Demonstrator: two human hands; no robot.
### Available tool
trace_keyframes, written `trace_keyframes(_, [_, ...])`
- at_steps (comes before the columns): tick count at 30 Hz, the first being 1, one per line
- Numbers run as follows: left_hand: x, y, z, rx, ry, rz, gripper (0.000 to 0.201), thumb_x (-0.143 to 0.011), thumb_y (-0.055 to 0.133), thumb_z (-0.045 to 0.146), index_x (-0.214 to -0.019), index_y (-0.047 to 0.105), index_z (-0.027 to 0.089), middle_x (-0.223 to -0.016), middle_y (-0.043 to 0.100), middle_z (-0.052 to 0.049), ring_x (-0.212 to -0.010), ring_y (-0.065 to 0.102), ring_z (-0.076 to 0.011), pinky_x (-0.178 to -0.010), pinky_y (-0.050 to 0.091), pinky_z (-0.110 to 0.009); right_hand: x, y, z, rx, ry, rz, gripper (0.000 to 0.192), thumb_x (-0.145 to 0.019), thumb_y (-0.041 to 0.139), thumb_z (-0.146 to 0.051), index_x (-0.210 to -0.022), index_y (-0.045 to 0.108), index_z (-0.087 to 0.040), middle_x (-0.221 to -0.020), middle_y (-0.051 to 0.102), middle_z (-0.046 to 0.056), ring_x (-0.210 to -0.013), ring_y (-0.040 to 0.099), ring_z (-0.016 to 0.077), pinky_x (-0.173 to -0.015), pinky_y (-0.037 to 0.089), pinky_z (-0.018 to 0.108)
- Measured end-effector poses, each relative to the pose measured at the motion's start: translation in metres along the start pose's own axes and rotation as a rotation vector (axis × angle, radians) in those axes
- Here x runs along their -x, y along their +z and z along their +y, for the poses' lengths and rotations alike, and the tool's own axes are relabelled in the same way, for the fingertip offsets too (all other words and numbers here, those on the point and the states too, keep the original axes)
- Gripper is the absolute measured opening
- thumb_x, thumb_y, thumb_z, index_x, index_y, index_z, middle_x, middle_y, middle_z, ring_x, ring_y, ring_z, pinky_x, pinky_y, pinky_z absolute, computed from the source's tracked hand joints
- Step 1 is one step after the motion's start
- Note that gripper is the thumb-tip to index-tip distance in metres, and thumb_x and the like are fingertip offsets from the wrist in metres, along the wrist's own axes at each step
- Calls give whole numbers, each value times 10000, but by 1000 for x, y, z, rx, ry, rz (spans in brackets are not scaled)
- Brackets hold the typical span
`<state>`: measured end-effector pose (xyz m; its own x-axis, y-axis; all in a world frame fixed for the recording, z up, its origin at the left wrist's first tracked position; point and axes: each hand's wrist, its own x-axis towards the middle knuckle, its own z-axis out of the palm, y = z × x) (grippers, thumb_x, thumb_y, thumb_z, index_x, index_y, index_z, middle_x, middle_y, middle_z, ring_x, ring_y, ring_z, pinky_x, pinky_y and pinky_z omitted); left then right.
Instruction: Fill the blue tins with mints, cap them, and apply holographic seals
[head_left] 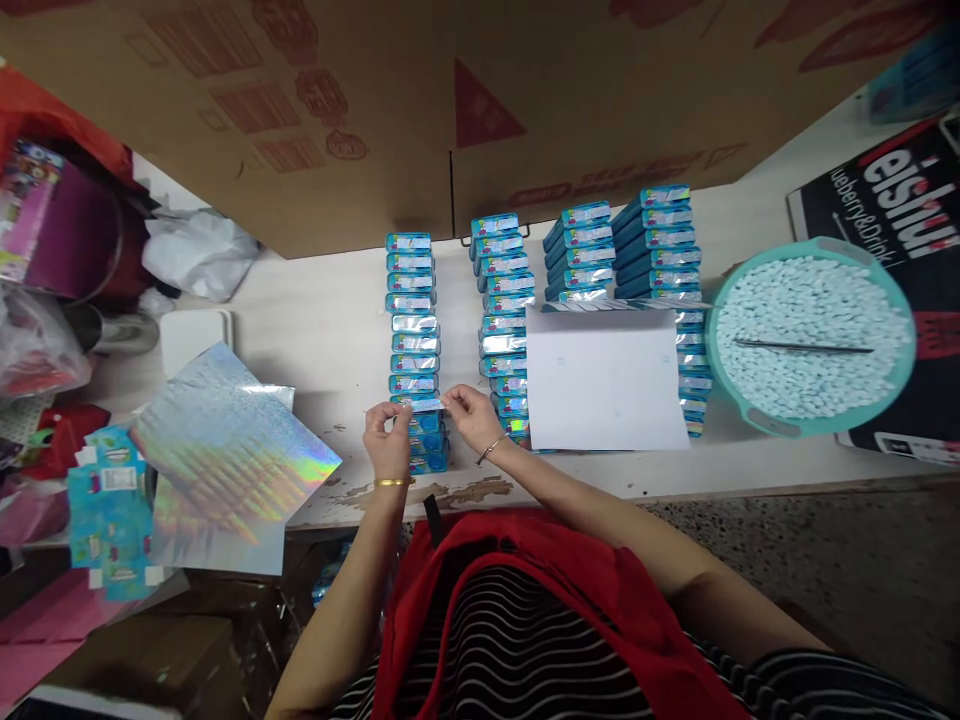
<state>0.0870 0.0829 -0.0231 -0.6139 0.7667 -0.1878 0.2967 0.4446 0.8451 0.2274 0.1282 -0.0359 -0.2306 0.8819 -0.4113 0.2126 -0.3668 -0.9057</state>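
Observation:
Stretched between my two hands is a small shiny label strip [427, 405], lying over the end of one blue box in the nearest column. My left hand [388, 442] pinches the strip's left end, and my right hand [471, 418] pinches its right end. Beyond my hands, the same column of small blue boxes [415, 343] runs back, with labels on their upward-facing ends. Closer to me, several boxes [427, 445] show plain blue ends. A white sheet [604, 385] lies over the columns to the right of my right hand.
A large cardboard box [390, 130] stands along the back. At right, a teal basket [817, 425] full of small pale sticks holds dark tweezers [802, 347]. Silvery holographic sheets [240, 450] and flattened blue cartons [116, 510] lie at left, near a white plastic bag [199, 250].

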Motion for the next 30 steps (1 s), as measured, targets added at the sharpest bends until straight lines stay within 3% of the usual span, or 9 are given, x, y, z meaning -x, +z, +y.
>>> trace_keyframes(6, [1, 10, -7, -191, 14, 116, 117, -748, 662, 245, -667, 596, 193, -873, 547, -19, -979, 525, -195, -978, 381, -389, -11, 5, 17, 312, -117, -6, 164, -867, 456, -252, -709, 483, -213, -739, 573, 44, -740, 523, 191, -708, 405, 299])
trace_keyframes(11, [0, 13, -13, -320, -29, 116, 131, -738, 701, 263, -737, 593, 189, -968, 533, -36, -1030, 504, -230, -1002, 336, -448, -13, 17, 33, 278, -103, 8, 171, -886, 434, -230, -772, 557, -199, -811, 614, 64, -811, 557, 207, -775, 435, 318])
trace_keyframes(16, [-10, 11, -27, -220, -169, 152, 619, -592, 818, 302, -1116, 504, 199, -1119, 487, -58, -1022, 503, -219, -955, 394, -427, -1, 23, 44, 190, -96, 116, 287, -904, 455, -243, -1126, 622, -172, -914, 576, 74, -852, 553, 201, -825, 466, 322])
trace_keyframes(20, [-17, 2, -36, -186, -267, 68, 918, -576, 830, 331, -1353, 360, 201, -1230, 456, -112, -1089, 508, -251, -975, 402, -453, 10, 29, 48, 267, -104, -83, 386, -926, 364, -144, -1233, 596, -169, -913, 546, 71, -881, 555, 192, -833, 472, 307])
trace_keyframes(22, [-20, -2, -30, -244, -158, 77, 972, -580, 831, 343, -1394, 331, 168, -1277, 450, -150, -1173, 471, -291, -1034, 359, -482, 11, 28, 40, 369, -66, -195, 389, -893, 379, -89, -1198, 614, -147, -877, 563, 75, -846, 557, 202, -797, 478, 312])
trace_keyframes(24, [-26, -1, -14, -286, 55, 127, 885, -644, 796, 362, -1387, 367, 149, -1314, 454, -168, -1244, 425, -305, -1082, 313, -486, 5, 17, 20, 430, -99, -224, 354, -885, 413, -95, -1165, 626, -136, -884, 595, 88, -842, 562, 212, -792, 480, 319])
trace_keyframes(26, [-37, 13, 11, -238, 243, 118, 616, -776, 690, 391, -1309, 477, 169, -1281, 511, -140, -1223, 459, -274, -1064, 347, -451, -7, -10, -10, 450, -261, -132, 321, -924, 429, -174, -1190, 606, -148, -970, 618, 104, -922, 566, 219, -849, 469, 327])
trace_keyframes(28, [-52, 40, 40, -113, 340, -9, 362, -882, 560, 401, -1176, 582, 190, -1153, 598, -95, -1092, 555, -220, -972, 431, -389, -26, -50, -42, 492, -449, 98, 309, -964, 394, -252, -1187, 594, -173, -1035, 617, 111, -1009, 546, 231, -914, 441, 358])
trace_keyframes(30, [-68, 79, 70, -11, 426, -173, 302, -927, 485, 398, -1098, 624, 191, -1051, 642, -73, -988, 597, -190, -901, 466, -348, -47, -97, -64, 510, -506, 348, 286, -968, 389, -294, -1122, 603, -180, -1034, 606, 117, -1007, 541, 237, -908, 441, 379])
